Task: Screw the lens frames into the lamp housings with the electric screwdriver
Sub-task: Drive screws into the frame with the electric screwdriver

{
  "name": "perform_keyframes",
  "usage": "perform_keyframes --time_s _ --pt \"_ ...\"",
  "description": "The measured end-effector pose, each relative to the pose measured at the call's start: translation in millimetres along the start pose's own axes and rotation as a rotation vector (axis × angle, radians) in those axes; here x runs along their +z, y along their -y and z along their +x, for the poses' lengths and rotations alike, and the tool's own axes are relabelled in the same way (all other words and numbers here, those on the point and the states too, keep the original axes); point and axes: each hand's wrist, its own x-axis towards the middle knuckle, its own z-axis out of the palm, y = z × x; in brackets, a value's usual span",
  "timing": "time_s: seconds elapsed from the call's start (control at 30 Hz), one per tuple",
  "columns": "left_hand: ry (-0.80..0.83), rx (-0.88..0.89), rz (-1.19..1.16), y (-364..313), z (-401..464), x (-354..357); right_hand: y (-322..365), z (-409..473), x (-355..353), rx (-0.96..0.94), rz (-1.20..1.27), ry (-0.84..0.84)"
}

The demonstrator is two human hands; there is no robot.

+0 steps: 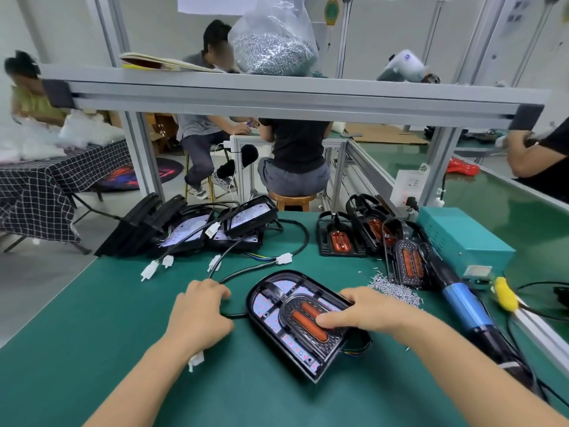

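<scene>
Your right hand lies across the lens frame seated in the lamp housing at the middle of the green table, thumb pressing its red strip. Your left hand, fingers curled, rests on the housing's black cable. The blue electric screwdriver lies at right beside loose screws; no writing is legible.

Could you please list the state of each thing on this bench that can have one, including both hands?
Lamp housing: flat on the mat, lens frame seated in it.
Right hand: resting on the lens frame, fingers straight.
Left hand: curled over the black cable.
Electric screwdriver: lying on the bench, unheld.
Loose screws: piled by the screwdriver.
</scene>
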Motion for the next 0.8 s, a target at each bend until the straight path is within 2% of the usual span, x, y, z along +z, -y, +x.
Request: perform_keyframes --time_s 0.07,0.17,0.37,0.67,0.8 --pt "-0.019 0.027 0.053 0.9 0.1 2.5 -2.5 -0.6 5.0 0.010 0.026 -0.002" --pt "-0.056 0.078 0.103 0.0 0.1 3.6 -4.9 -2.0 8.0 0.000 -0.059 -0.070" --pt "-0.109 0.182 0.190 5.6 0.6 9.6 -5.3 -5.1 9.5 0.013 0.026 -0.061" --pt "-0.295 0.156 -0.031 -2.6 -4.1 13.0 -6.2 -1.5 15.1 0.110 0.197 -0.086" --pt "-0.323 0.103 -0.122 -8.3 -0.6 14.6 -10.3 -3.4 22.4 0.085 0.308 -0.074"
